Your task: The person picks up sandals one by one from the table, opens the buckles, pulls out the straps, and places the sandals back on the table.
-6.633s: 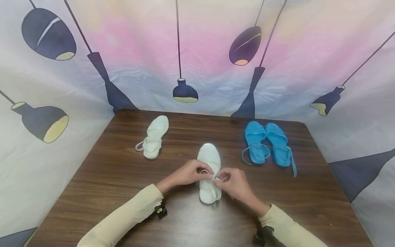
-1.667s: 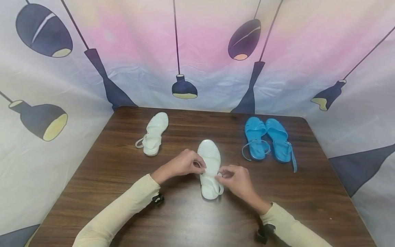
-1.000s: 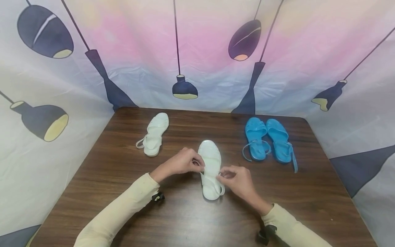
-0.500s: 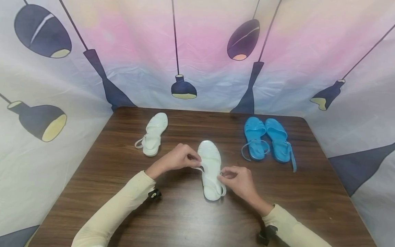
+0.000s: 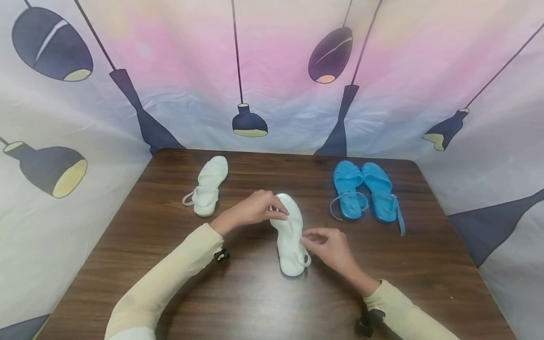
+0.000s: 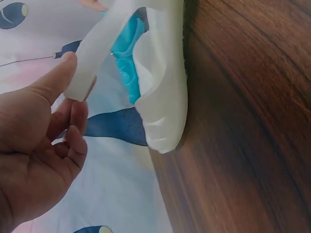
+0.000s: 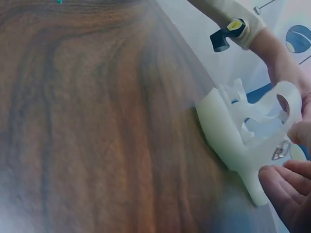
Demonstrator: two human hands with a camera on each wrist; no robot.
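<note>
A white jelly sandal (image 5: pixel 292 238) lies sole down on the table, its toe pointing away from me. Between thumb and fingers, my left hand (image 5: pixel 259 208) pinches the free end of its ankle strap (image 6: pixel 90 63), raised over the front of the sandal. At the right side, the thumb and forefinger of my right hand (image 5: pixel 329 243) straddle the small metal buckle (image 7: pixel 281 150), fingertips right at the strap. A looped heel strap (image 7: pixel 287 94) stands up by the sandal's heel.
Another white sandal (image 5: pixel 211 184) lies at the back left, strap looped out. Two blue sandals (image 5: pixel 351 189) sit side by side at the back right. The brown wooden table (image 5: pixel 238 302) meets a lamp-print cloth (image 5: pixel 280 71) behind it.
The left hand first works together with the right at the strap, then draws left and now moves up over the toe with the strap end. The right hand stays by the buckle.
</note>
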